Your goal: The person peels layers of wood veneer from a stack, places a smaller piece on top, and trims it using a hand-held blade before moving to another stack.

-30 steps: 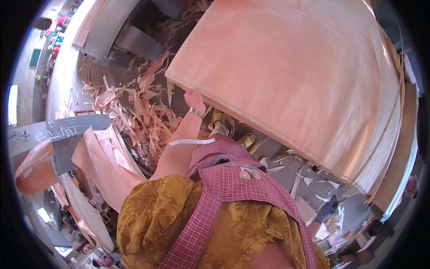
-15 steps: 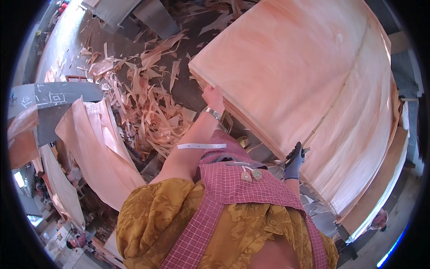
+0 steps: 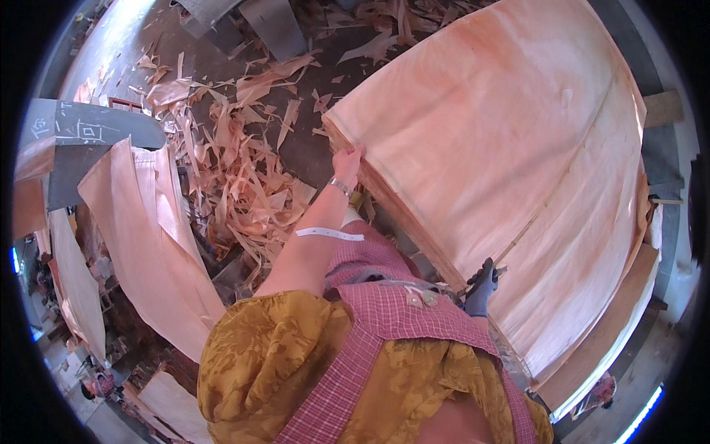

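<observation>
A broad stack of thin pinkish wood veneer sheets [image 3: 473,140] lies in front of me to the right. My bare left hand [image 3: 347,164], with a metal band at the wrist, pinches the top sheet's edge near the stack's left corner. At the near edge, my right hand [image 3: 482,285] wears a grey-blue glove with dark fingers. Its fingers are curled around a small, thin object that I cannot make out. A narrow dark line [image 3: 547,200] runs across the top sheet from near this hand toward the far right corner.
Torn veneer scraps [image 3: 237,155] cover the floor on the left. Large veneer sheets [image 3: 140,222] drape from a grey metal support [image 3: 96,126] with chalk marks. Grey metal legs [image 3: 274,29] stand at the far side. Another person [image 3: 599,392] is at the lower right.
My view has shifted slightly. The left hand stays at the stack's edge, its fingertips now over the top sheet. My right hand remains at the near edge, beside the dark line.
</observation>
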{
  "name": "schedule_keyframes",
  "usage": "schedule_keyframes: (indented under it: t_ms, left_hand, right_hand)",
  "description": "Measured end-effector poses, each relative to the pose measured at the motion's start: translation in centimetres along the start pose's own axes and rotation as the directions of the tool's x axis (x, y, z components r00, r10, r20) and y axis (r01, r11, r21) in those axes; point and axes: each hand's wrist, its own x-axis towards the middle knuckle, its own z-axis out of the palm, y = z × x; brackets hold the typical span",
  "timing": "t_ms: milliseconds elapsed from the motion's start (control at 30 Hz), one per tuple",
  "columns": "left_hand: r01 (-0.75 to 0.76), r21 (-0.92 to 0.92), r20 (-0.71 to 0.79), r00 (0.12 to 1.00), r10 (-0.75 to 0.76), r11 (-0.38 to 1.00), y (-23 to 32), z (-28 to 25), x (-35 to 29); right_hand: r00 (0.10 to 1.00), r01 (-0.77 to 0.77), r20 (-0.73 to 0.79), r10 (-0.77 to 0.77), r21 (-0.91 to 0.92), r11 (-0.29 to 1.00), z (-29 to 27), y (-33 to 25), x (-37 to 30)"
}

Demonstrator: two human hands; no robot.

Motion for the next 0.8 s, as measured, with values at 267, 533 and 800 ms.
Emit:
schedule_keyframes:
  t_ms: [267,533,800]
  left_hand:
    - [0.060,0.141,-0.136,0.990,-0.041,0.988,3.8,-1.4,-0.9]
    - [-0.526,0.848,0.471,0.700,0.537,-0.058,12.5,-2.7,-3.6]
    - [-0.796,0.589,0.749,0.602,0.277,0.139,20.1,-14.7,1.7]
  right_hand:
    - [0.997,0.044,0.067,-0.042,-0.019,0.999,-1.6,-1.5,0.2]
    - [0.997,0.079,0.018,-0.079,0.019,0.997,6.4,-2.6,-6.1]
    - [0.988,0.151,0.033,-0.154,0.069,0.986,26.6,-3.6,-15.7]
